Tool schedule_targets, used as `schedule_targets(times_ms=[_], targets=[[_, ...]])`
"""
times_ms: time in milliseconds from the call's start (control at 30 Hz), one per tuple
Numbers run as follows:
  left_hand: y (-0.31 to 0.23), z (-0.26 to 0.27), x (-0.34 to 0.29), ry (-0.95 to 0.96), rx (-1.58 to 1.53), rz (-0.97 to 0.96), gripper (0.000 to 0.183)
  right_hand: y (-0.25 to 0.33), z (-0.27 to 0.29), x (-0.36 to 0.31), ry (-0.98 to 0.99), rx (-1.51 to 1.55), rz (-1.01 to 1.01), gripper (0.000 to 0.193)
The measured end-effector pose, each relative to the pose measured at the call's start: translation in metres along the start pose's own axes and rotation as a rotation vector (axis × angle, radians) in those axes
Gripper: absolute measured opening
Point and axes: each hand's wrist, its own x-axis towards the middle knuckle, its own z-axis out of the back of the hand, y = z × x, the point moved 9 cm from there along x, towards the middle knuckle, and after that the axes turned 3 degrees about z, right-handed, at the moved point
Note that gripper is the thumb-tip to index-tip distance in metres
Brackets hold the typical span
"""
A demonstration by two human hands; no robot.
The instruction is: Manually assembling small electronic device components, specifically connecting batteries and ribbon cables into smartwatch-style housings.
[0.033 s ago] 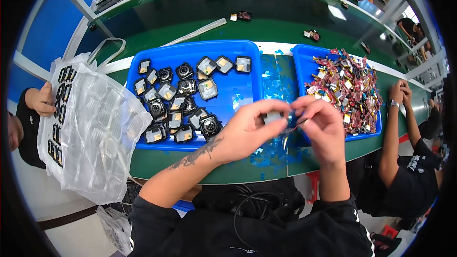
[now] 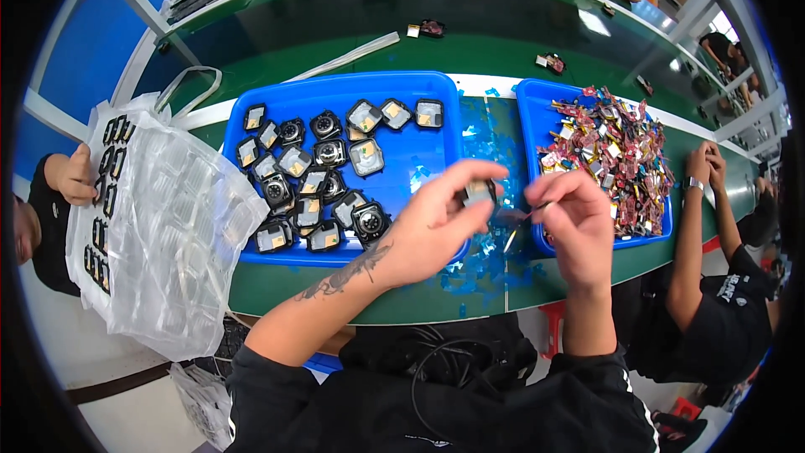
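Between the thumb and fingers of my left hand (image 2: 436,214) is a watch case part (image 2: 479,193), dark-rimmed with a grey face. My right hand (image 2: 577,231) pinches a small reddish flex circuit piece (image 2: 516,215) with a pale strip hanging below. Whether that piece still joins the case part I cannot tell. Left of my hands, a blue tray (image 2: 419,149) holds several black watch case parts (image 2: 328,153), some grey side up, others showing a round sensor. Beyond my right hand, another blue tray (image 2: 531,130) is heaped with red and yellow circuit pieces (image 2: 610,159).
Blue film scraps (image 2: 490,138) litter the green bench (image 2: 394,306) between the trays. A white plastic bag with clear trays (image 2: 180,218) lies at left, near another person's hand (image 2: 77,176). Circuit pieces (image 2: 431,28) lie on the green belt (image 2: 495,25). Co-worker's hands (image 2: 706,164) are at right.
My hands have drawn slightly apart, the left moving left with the watch case part. The reddish piece now shows in the gap between them.
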Motion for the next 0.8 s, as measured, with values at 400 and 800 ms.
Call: schedule_targets(times_ms=[400, 800], targets=[[-0.009, -0.002, -0.004, -0.06, -0.085, -0.177, 0.049, 0.016, -0.033, 0.01, -0.062, -0.706, 0.092, 0.014], [-0.01, -0.011, -0.005, 0.027, -0.126, -0.191, 0.051, 0.028, -0.037, 0.014, -0.078, -0.741, 0.192, 0.011]])
